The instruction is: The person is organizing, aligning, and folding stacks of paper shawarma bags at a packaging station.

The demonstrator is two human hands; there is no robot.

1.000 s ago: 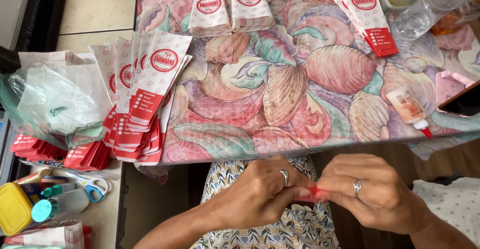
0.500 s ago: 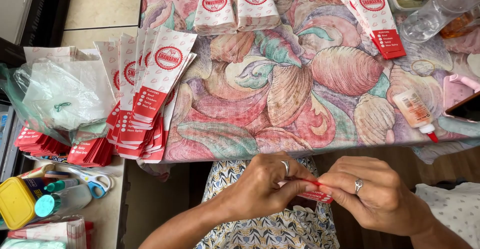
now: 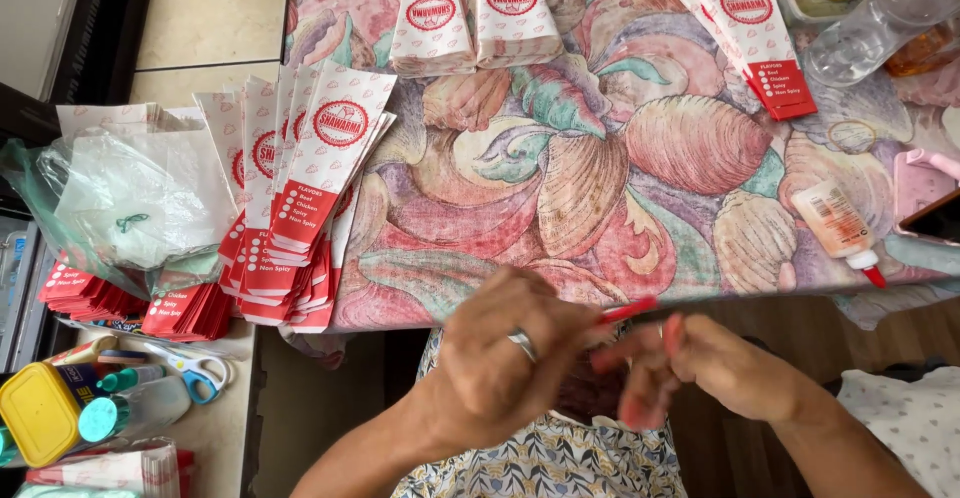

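Left hand (image 3: 500,358) pinches a thin red strip (image 3: 628,310) in its fingers, just below the bench (image 3: 600,158) edge. Right hand (image 3: 715,368) close beside, blurred; fingers half curled, grip cannot be told. Fanned red-and-white paper sleeves (image 3: 310,188) lie left; glue bottle (image 3: 838,230) right.

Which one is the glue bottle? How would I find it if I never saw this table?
Look at the table with the big shell-patterned cloth and go to its right side, near the front edge. The glue bottle lies there on its side, just left of a pink phone case. It is small and pale, with a red tip, unlike the tall clear water bottle farther back.
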